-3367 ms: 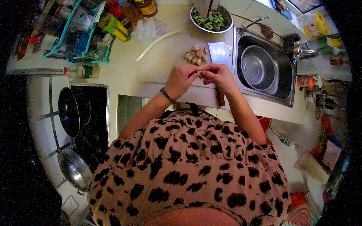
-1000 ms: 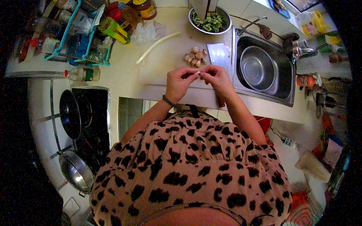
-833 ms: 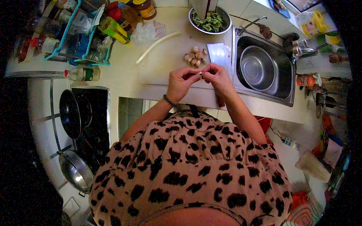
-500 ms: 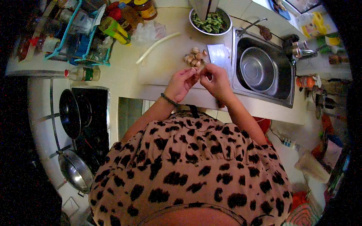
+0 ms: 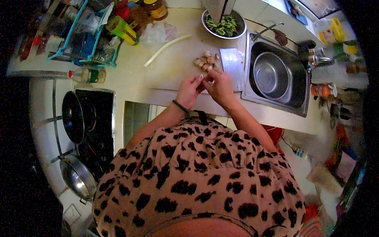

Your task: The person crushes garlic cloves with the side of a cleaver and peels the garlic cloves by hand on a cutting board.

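Observation:
My left hand point(image 5: 189, 91) is closed in a pinch on a small pale garlic clove point(image 5: 202, 76) over the near part of the cutting board. Close beside it, my right hand point(image 5: 220, 87) has its fingertips pressed together at the same clove; the fingers partly hide it. Just beyond the hands lies a heap of garlic cloves point(image 5: 205, 62) in brownish skin. Right of the heap rests a wide, shiny cleaver blade point(image 5: 231, 63). A long white scallion stalk point(image 5: 166, 49) lies slantwise at the board's left side.
A metal bowl point(image 5: 204, 28) of chopped greens stands at the back. To the right is a sink point(image 5: 250, 94) with a steel basin point(image 5: 272, 75) in it. Bottles, a plastic bag point(image 5: 157, 34) and a blue-edged rack point(image 5: 85, 61) fill the back left. A stove with a black pan point(image 5: 73, 118) is at left.
The right hand's fingers have turned and closed in nearer the left fingertips. The left hand has shifted slightly right with the clove. The whole view has moved a little.

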A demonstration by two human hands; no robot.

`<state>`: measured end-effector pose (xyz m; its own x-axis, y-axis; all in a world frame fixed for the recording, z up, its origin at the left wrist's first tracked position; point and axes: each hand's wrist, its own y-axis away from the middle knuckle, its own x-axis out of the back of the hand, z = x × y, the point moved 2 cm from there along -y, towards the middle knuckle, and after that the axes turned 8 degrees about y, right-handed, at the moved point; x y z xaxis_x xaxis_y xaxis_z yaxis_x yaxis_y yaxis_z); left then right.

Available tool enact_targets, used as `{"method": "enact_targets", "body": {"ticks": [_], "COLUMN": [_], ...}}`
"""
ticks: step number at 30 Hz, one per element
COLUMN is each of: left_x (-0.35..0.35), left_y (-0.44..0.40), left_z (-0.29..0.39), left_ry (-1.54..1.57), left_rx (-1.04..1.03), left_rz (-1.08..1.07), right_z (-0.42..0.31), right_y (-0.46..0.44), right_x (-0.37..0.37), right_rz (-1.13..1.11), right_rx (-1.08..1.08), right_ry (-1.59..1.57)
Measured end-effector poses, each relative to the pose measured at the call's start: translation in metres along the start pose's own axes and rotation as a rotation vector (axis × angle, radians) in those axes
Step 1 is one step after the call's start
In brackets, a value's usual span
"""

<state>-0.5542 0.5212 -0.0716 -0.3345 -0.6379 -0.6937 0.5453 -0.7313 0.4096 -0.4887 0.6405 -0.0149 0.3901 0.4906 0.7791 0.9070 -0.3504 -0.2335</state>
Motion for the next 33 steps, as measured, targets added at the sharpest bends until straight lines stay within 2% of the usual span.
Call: {"method": "enact_targets", "body": {"ticks": [4,6,8,10,11,13,14,15,16,17,19,22,23,25,28,29,31,33], "left_x": [0.029,0.036,0.053,0.077,0.085,0.100,0.098,0.092,0.099,0.116,0.121,0.106,0.116,0.123,0.124,0.127,0.129,0.118], "left_y": [-0.009,-0.004,-0.003,-0.008,-0.011,-0.019,-0.020,-0.023,-0.028,-0.037,-0.042,-0.042,-0.045,-0.046,-0.042,-0.045,-0.047,-0.045], "left_z": [-0.008,0.006,0.006,-0.002,-0.005,-0.010,-0.008,-0.008,-0.010,-0.014,-0.013,0.003,0.001,0.003,0.012,0.012,0.015,0.021], "left_ry": [-0.182,-0.648,-0.579,-0.508,-0.412,-0.315,-0.231,-0.148,-0.149,-0.205,-0.259,-0.331,-0.298,-0.270,-0.404,-0.375,-0.349,-0.285], "left_rx": [-0.043,0.053,0.137,0.221,0.217,0.221,0.187,0.150,0.163,0.116,0.080,0.000,-0.006,0.000,-0.009,0.049,0.108,0.091], "left_rz": [0.095,0.101,0.100,0.095,0.140,0.180,0.258,0.340,0.328,0.359,0.392,0.341,0.318,0.290,0.249,0.259,0.245,0.211], "right_z": [0.006,0.007,0.015,0.030,0.028,0.023,0.022,0.026,0.027,0.030,0.047,0.080,0.071,0.040,0.032,0.040,0.056,0.060], "right_y": [0.004,0.006,0.012,0.018,0.018,0.014,0.011,0.006,0.001,-0.001,0.000,0.004,0.001,-0.012,-0.017,-0.016,-0.009,-0.004], "right_x": [-0.029,-0.037,-0.052,-0.084,-0.091,-0.107,-0.111,-0.112,-0.115,-0.122,-0.149,-0.193,-0.181,-0.136,-0.129,-0.132,-0.133,-0.098], "right_rz": [0.005,-0.067,-0.139,-0.357,-0.358,-0.288,-0.285,-0.310,-0.329,-0.325,-0.274,-0.152,-0.146,-0.221,-0.253,-0.263,0.023,0.081], "right_rx": [-0.086,-0.060,-0.040,-0.146,-0.150,-0.285,-0.294,-0.269,-0.253,-0.268,-0.443,-0.546,-0.550,-0.542,-0.468,-0.463,-0.287,-0.355], "right_ry": [0.050,-0.033,-0.111,-0.352,-0.351,-0.574,-0.571,-0.427,-0.274,-0.266,-0.569,-0.666,-0.661,-0.242,-0.056,-0.062,-0.198,-0.247]}}
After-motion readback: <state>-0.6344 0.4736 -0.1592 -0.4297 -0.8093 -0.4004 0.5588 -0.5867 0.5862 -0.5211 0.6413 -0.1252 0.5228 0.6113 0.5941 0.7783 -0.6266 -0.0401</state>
